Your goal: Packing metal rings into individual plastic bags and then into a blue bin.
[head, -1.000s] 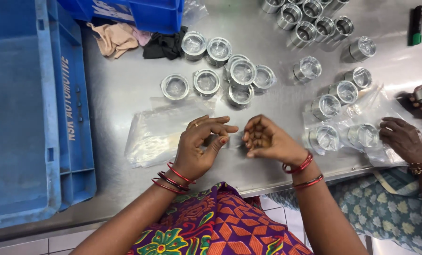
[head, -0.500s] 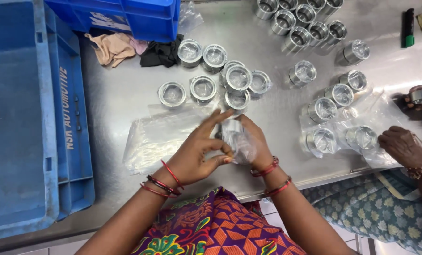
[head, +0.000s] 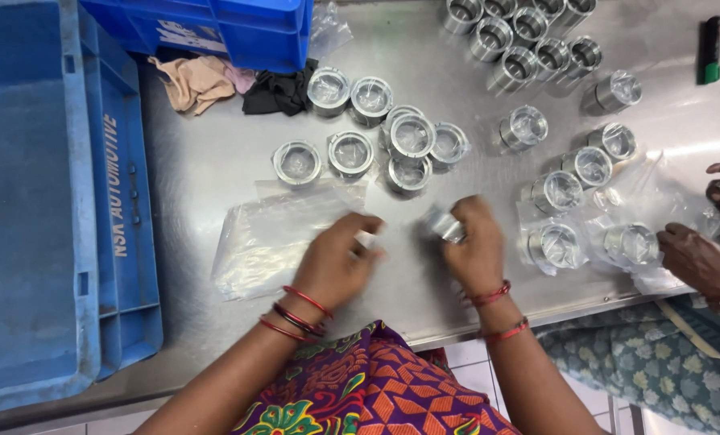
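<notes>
Bagged metal ring [head: 443,225] | gripped by right hand [head: 474,254] | judged heavy, rigid, film slippery; rim-held | left hand [head: 340,262]: grasp indiscernible

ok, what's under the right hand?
The right hand grips a small plastic-wrapped metal ring, blurred. Below is the bare steel table; the fingers cover most of the ring.

Single head-worn camera, looking steeply down from the near edge onto the steel table [head: 215,169]; close range, blue crate [head: 46,201] left, far side at top.
</notes>
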